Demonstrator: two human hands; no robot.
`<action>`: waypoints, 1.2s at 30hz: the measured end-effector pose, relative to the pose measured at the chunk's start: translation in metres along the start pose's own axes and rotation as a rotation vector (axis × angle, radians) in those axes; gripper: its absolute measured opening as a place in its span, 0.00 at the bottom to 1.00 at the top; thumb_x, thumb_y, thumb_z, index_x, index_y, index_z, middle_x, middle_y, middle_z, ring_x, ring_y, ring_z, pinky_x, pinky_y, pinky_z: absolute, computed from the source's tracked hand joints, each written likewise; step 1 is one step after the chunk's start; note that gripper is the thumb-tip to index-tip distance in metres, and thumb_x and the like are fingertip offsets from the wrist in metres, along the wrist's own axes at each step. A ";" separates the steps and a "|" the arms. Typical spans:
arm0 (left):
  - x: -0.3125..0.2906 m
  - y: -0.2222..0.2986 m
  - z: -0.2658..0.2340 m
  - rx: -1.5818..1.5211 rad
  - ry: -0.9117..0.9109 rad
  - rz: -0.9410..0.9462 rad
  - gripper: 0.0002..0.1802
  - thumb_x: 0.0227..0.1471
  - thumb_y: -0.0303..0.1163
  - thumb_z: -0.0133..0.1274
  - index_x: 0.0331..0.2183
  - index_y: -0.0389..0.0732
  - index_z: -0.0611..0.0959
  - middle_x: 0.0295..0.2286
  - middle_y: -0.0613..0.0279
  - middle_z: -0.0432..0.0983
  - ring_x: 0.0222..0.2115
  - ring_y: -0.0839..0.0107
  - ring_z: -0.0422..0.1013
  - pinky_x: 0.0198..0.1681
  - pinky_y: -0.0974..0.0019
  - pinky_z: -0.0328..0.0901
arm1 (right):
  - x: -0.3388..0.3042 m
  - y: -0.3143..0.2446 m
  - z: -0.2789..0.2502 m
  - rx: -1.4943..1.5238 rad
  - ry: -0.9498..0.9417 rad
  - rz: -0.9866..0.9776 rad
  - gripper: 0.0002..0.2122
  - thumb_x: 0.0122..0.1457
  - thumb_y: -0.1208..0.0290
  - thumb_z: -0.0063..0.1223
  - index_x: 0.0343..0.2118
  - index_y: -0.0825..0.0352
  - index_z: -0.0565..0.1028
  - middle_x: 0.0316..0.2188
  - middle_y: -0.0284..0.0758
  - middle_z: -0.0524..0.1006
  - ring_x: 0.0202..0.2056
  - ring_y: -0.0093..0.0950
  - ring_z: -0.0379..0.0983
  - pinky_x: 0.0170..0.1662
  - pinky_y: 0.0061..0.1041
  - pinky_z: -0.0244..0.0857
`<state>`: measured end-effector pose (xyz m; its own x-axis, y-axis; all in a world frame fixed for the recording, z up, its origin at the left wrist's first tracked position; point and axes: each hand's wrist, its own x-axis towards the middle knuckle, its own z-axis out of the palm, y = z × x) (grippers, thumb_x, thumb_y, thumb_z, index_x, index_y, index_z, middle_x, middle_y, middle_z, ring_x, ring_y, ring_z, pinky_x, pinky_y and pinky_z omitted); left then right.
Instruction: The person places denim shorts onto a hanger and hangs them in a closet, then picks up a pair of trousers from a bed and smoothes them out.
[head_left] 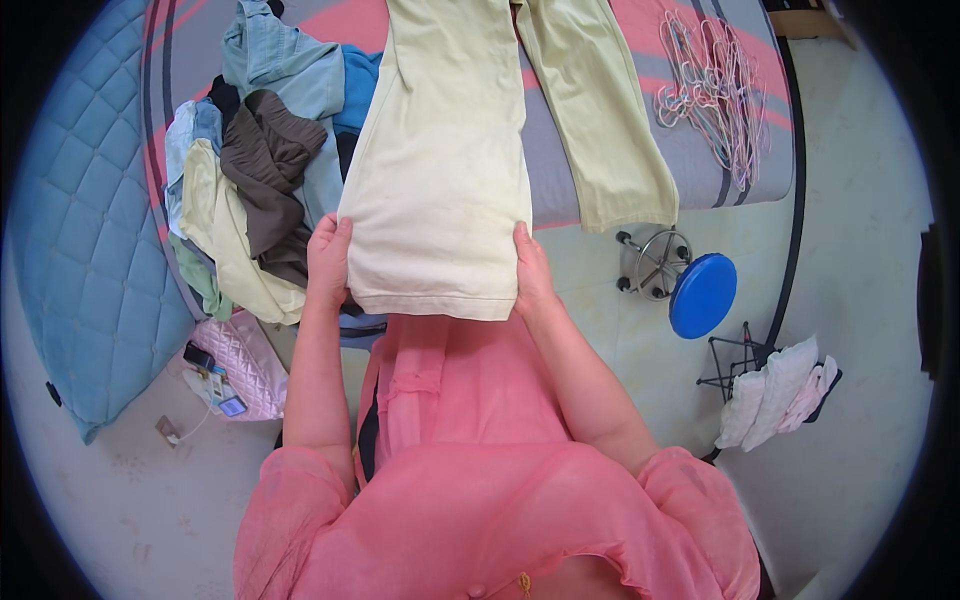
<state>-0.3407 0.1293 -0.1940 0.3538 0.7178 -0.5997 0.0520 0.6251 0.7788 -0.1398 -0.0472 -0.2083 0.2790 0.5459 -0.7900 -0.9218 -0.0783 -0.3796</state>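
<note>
A pair of pale yellow trousers (pixel 445 170) lies on the bed, legs toward me. One leg is pulled out over the bed's near edge and spread flat in front of my body. My left hand (pixel 328 255) grips the left side of this leg just above the hem, thumb on top. On its right side my right hand (pixel 532 262) pinches the fabric at about the same height. The fingers under the cloth are hidden. The other leg (pixel 598 120) rests on the bed to the right, its hem hanging slightly over the edge.
A heap of clothes (pixel 265 185) lies to the left on the striped bed (pixel 560 190). Several hangers (pixel 712 95) are piled at the bed's right. A blue round stool (pixel 703 295) stands beyond my right arm. A quilted blue headboard-like pad (pixel 85 210) and a pink quilted item (pixel 250 370) are left.
</note>
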 end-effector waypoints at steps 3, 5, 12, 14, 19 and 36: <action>0.000 0.003 0.000 0.002 0.002 0.006 0.10 0.56 0.33 0.45 0.36 0.36 0.72 0.32 0.63 0.74 0.31 0.80 0.69 0.37 0.75 0.64 | 0.000 -0.002 0.001 -0.057 -0.021 -0.014 0.25 0.60 0.54 0.39 0.48 0.76 0.64 0.45 0.42 0.71 0.44 0.31 0.70 0.47 0.30 0.66; 0.001 0.005 -0.001 0.001 0.002 0.006 0.10 0.56 0.33 0.45 0.36 0.36 0.72 0.32 0.63 0.74 0.31 0.80 0.69 0.37 0.75 0.64 | -0.001 -0.004 0.004 -0.059 -0.025 -0.014 0.26 0.60 0.53 0.38 0.49 0.76 0.62 0.46 0.43 0.70 0.45 0.32 0.69 0.47 0.30 0.65; 0.005 0.007 -0.002 0.033 0.011 0.006 0.09 0.56 0.31 0.45 0.36 0.36 0.72 0.31 0.64 0.74 0.30 0.81 0.68 0.36 0.75 0.63 | -0.002 -0.012 0.009 -0.060 -0.018 -0.001 0.27 0.61 0.53 0.36 0.49 0.78 0.62 0.46 0.44 0.69 0.46 0.33 0.69 0.48 0.31 0.64; 0.007 0.007 -0.002 0.050 0.007 0.011 0.09 0.56 0.31 0.44 0.36 0.36 0.72 0.31 0.65 0.74 0.30 0.81 0.68 0.36 0.75 0.63 | -0.002 -0.015 0.008 -0.054 -0.019 -0.006 0.25 0.61 0.54 0.37 0.47 0.76 0.65 0.44 0.43 0.71 0.44 0.32 0.70 0.46 0.29 0.65; 0.019 -0.022 -0.027 0.802 0.121 0.154 0.11 0.52 0.30 0.45 0.35 0.31 0.74 0.30 0.59 0.74 0.31 0.76 0.68 0.38 0.72 0.62 | 0.020 -0.012 -0.038 -0.489 -0.084 -0.023 0.15 0.62 0.61 0.39 0.40 0.67 0.72 0.22 0.26 0.73 0.21 0.15 0.66 0.25 0.13 0.60; 0.058 -0.158 0.177 0.938 -0.111 0.008 0.13 0.48 0.33 0.51 0.36 0.36 0.75 0.32 0.53 0.75 0.34 0.62 0.72 0.37 0.64 0.66 | 0.106 -0.197 -0.282 -1.493 0.817 -0.357 0.17 0.46 0.75 0.49 0.43 0.69 0.70 0.38 0.43 0.73 0.40 0.37 0.69 0.45 0.32 0.63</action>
<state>-0.1634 0.0181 -0.3193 0.4416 0.6575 -0.6105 0.7623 0.0840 0.6418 0.1468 -0.2094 -0.3529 0.8833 0.2162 -0.4160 0.0999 -0.9537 -0.2835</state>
